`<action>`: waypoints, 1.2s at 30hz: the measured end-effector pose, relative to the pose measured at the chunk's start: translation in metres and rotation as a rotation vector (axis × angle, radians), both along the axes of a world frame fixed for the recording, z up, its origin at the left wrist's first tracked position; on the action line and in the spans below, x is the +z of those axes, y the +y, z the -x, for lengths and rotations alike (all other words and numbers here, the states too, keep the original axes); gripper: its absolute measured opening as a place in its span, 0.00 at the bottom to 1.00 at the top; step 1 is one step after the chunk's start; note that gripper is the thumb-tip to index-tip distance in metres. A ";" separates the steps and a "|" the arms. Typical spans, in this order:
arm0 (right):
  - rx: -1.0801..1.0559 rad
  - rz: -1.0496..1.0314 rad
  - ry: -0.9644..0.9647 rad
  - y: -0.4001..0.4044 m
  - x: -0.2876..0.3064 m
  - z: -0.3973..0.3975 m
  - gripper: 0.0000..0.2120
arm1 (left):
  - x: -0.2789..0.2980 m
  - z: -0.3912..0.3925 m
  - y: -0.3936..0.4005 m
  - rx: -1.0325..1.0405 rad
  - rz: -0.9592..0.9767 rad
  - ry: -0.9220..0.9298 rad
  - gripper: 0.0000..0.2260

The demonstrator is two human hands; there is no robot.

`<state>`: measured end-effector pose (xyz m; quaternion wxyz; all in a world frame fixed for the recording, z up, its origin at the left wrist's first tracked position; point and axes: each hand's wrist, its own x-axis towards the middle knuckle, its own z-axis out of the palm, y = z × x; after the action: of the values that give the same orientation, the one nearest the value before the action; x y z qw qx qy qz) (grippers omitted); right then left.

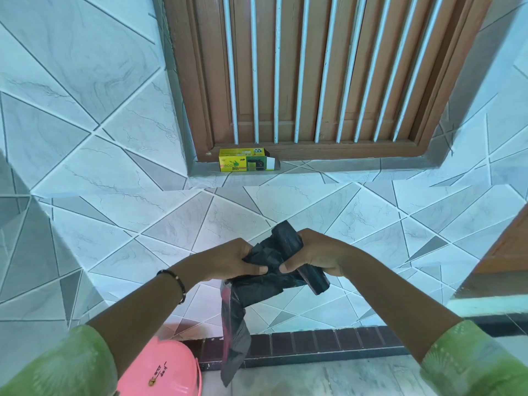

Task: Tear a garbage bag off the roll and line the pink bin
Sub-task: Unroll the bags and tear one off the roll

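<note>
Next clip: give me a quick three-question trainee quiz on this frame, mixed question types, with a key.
1. True or false: the right hand holds the black roll.
2. Where is the yellow box? A) on the window ledge B) inside the pink bin C) in the left hand
3. Fill in: the loose bag hangs down from the hands, beside the ____ bin.

Key: 1 true; 2 A; 3 pink
</note>
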<state>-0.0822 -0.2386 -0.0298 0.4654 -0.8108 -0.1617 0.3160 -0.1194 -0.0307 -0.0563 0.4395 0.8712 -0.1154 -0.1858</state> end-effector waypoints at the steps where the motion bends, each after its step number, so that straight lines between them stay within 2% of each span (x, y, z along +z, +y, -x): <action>1: -0.036 -0.022 0.012 0.000 -0.001 -0.001 0.18 | -0.001 -0.001 0.000 -0.001 0.035 0.005 0.06; 4: -0.111 -0.035 0.014 -0.001 -0.003 -0.002 0.19 | -0.003 -0.004 0.001 -0.012 -0.013 -0.026 0.05; 7: -0.128 0.014 -0.022 0.002 -0.002 -0.003 0.20 | 0.000 -0.009 0.001 -0.035 -0.177 -0.061 0.10; 14: -0.135 0.105 -0.136 0.010 -0.002 -0.010 0.24 | 0.012 -0.019 -0.008 -0.086 -0.439 -0.171 0.12; 17: -0.171 0.101 -0.174 0.009 0.000 -0.012 0.21 | 0.010 -0.023 -0.008 -0.052 -0.413 -0.216 0.13; 22: -0.218 0.012 -0.160 0.006 0.005 -0.016 0.19 | 0.006 -0.025 0.000 0.057 -0.185 -0.191 0.13; 24: -0.213 0.017 -0.179 0.008 0.004 -0.017 0.19 | 0.006 -0.027 0.001 0.076 -0.166 -0.191 0.13; 27: -0.192 0.040 -0.196 0.011 0.003 -0.019 0.19 | 0.007 -0.030 0.001 0.069 -0.219 -0.213 0.13; 30: -0.165 0.055 -0.214 0.013 0.004 -0.020 0.16 | 0.012 -0.030 -0.003 0.035 -0.367 -0.271 0.14; 36: -0.181 0.095 -0.272 0.017 0.003 -0.023 0.19 | 0.019 -0.028 -0.009 0.039 -0.582 -0.425 0.09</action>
<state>-0.0589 -0.2219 -0.0264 0.4269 -0.8785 -0.1345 0.1672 -0.0912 -0.0398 -0.0375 0.1427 0.9810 -0.1300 -0.0172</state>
